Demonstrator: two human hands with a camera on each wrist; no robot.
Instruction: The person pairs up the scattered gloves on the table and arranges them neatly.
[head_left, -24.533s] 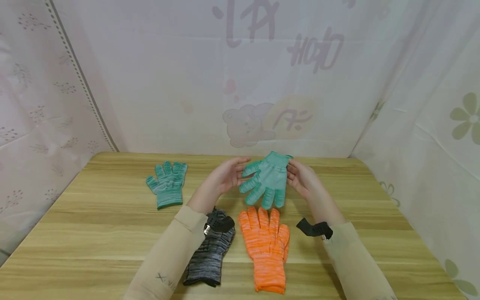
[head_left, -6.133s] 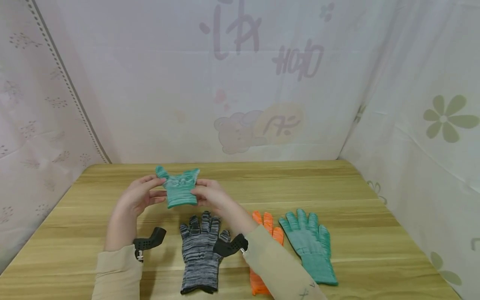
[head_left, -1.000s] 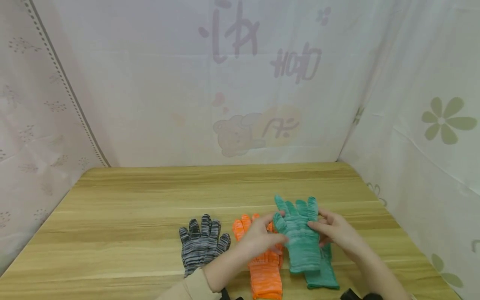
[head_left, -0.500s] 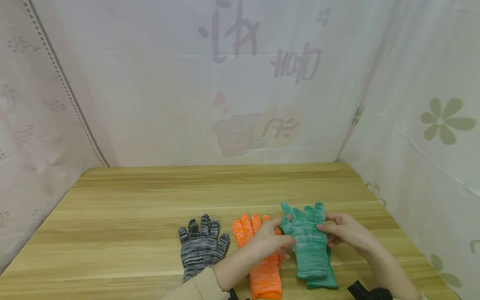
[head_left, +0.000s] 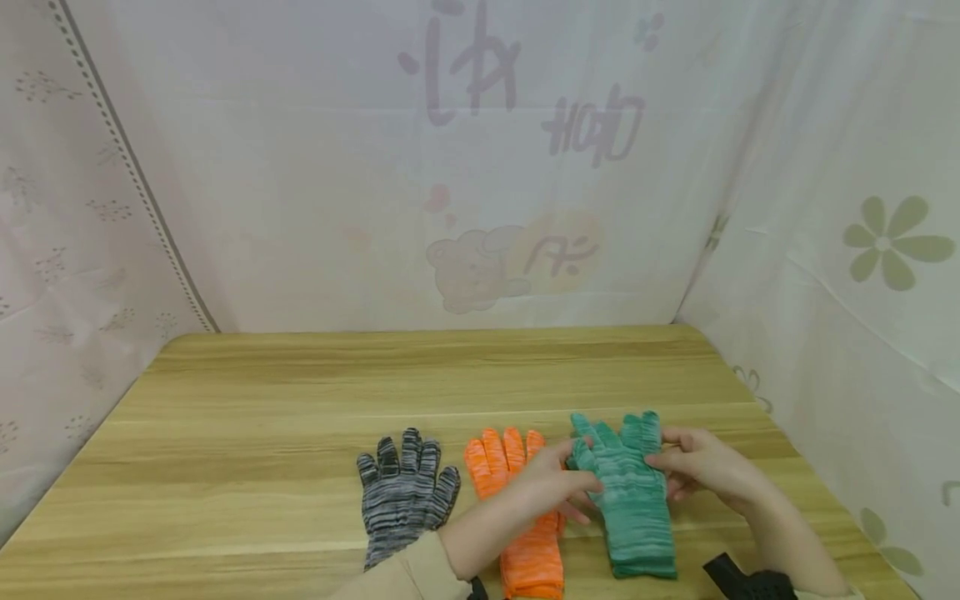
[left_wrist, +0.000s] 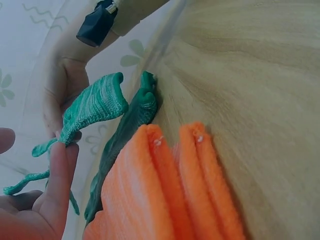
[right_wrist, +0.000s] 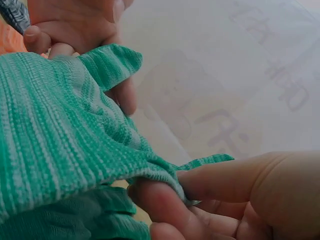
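Both hands hold a green knitted glove [head_left: 637,508], fingers pointing away, over a second green glove [left_wrist: 117,147]. In the head view the lower glove is almost wholly covered. My right hand [head_left: 705,467] pinches the upper glove's right edge between thumb and index finger, as the right wrist view shows closely. At the left edge, by the glove's thumb, my left hand [head_left: 551,483] grips with its fingers partly behind the fabric. The left wrist view shows the upper glove's cuff lifted apart from the glove beneath.
Orange gloves [head_left: 532,554] lie stacked left of the green ones, partly under my left forearm. Further left is a grey-black glove [head_left: 397,504], its cuff hidden by the sleeve. The wooden table [head_left: 300,400] ends at a printed curtain [head_left: 337,208] behind and at both sides.
Both hands have moved the upper green glove right and slightly toward the person, lowering it over the other green glove. Earlier it was at the table's left. The orange and grey-black gloves stay put lately.
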